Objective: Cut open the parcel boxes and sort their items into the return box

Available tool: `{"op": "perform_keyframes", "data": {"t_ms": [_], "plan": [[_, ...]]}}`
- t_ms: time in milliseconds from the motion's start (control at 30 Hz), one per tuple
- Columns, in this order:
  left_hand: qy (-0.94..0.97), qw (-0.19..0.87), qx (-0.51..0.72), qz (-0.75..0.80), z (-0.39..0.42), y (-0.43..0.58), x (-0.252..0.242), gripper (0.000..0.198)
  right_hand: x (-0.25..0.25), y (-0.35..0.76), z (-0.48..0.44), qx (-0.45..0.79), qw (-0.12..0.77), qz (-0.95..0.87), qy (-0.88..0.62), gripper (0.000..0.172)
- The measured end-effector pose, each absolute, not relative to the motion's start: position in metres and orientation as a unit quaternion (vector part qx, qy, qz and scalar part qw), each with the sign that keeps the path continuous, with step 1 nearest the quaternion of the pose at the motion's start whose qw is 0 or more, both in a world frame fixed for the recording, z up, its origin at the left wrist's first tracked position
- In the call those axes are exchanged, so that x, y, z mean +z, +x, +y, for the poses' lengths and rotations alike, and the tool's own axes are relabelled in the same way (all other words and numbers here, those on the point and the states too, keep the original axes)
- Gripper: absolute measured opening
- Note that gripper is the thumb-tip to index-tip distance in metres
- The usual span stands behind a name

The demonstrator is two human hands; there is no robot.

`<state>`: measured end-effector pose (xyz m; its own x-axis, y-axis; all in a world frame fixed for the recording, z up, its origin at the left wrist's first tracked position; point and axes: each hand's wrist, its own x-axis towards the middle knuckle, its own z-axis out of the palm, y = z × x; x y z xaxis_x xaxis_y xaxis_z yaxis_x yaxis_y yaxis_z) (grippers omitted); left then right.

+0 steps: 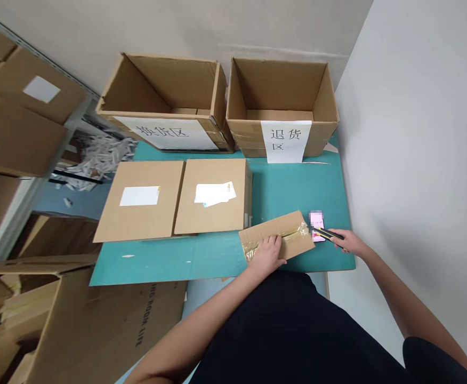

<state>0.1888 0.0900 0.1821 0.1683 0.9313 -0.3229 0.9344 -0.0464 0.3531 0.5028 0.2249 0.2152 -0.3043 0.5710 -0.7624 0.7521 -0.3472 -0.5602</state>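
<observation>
A small flat cardboard box [271, 229], sealed with shiny clear tape, lies slightly askew near the front edge of the table. Across its top rests my left hand [267, 253], fingers bent onto the cardboard and thumb by the near side, holding it down. My right hand [348, 242] is closed around the handle of a black and yellow box cutter [329, 234]. The cutter's tip points left and is at the taped right end of the box; whether it touches cannot be told. Beneath the cutter lies a phone [316, 220] with a lit pink screen, partly blurred.
Two closed cartons with white papers, a left carton [149, 173] and a right carton [213, 169], sit on the green tabletop [289, 186]. Behind stand two open boxes with signs, a left box [217, 101] and a right box [243, 130]. A wall [417, 133] borders the right.
</observation>
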Motion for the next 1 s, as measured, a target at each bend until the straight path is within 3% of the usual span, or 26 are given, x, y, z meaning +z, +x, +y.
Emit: {"op": "perform_keyframes", "data": {"t_ms": [1000], "plan": [[0.694, 0.305, 0.066, 0.649, 0.102, 0.182, 0.174, 0.069, 0.202, 0.509, 0.25, -0.636, 0.091, 0.566, 0.516, 0.066]]}}
